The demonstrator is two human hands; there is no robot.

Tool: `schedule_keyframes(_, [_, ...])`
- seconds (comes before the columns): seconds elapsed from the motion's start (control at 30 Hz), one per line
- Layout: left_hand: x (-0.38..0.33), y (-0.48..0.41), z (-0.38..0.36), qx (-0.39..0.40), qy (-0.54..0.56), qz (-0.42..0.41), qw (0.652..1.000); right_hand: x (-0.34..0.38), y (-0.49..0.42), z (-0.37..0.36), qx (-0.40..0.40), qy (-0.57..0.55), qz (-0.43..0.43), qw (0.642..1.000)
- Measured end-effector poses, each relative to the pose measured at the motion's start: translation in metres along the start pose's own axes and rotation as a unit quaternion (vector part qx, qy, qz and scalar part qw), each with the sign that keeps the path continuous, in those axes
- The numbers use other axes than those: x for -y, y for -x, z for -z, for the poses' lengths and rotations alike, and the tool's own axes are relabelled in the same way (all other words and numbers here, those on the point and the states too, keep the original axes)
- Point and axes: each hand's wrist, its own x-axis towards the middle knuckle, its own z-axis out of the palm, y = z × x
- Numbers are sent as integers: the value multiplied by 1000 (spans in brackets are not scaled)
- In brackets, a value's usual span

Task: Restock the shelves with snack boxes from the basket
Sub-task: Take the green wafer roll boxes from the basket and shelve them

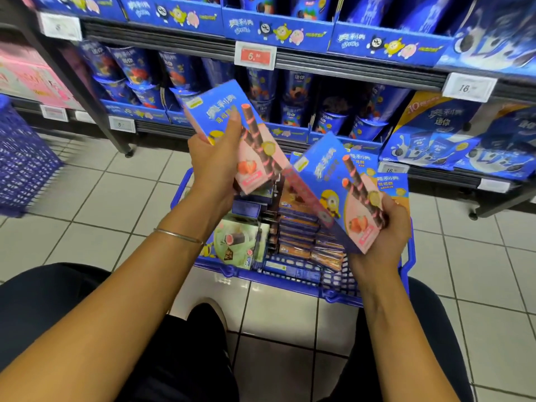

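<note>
Now left hand [211, 158] grips box [232, 134], right hand [385, 236] grips second box [339, 187], fingers curled round lower ends. Likely light, stiff, crushable card; hold edges.

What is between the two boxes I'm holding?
In the head view the left box and right box almost meet at their corners, nothing held between; through the gap below show only stacked boxes in the basket.
</note>
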Motion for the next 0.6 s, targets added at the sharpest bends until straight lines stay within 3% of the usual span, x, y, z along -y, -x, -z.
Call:
schedule_keyframes(0.1, [20,8,-5,31,-57,6,998,-3,-3,-24,-14,14,-14,1000])
schedule_keyframes(0.23, [41,20,-8,81,-131,29,988,-14,-3,-53,-32,82,39,995])
schedule_keyframes(0.43, [37,21,-10,68,-105,99,987,-24,1,-69,-165,146,77,972])
schedule_keyframes(0.6, [24,32,-18,82,-43,80,992,-29,3,-75,-204,149,96,963])
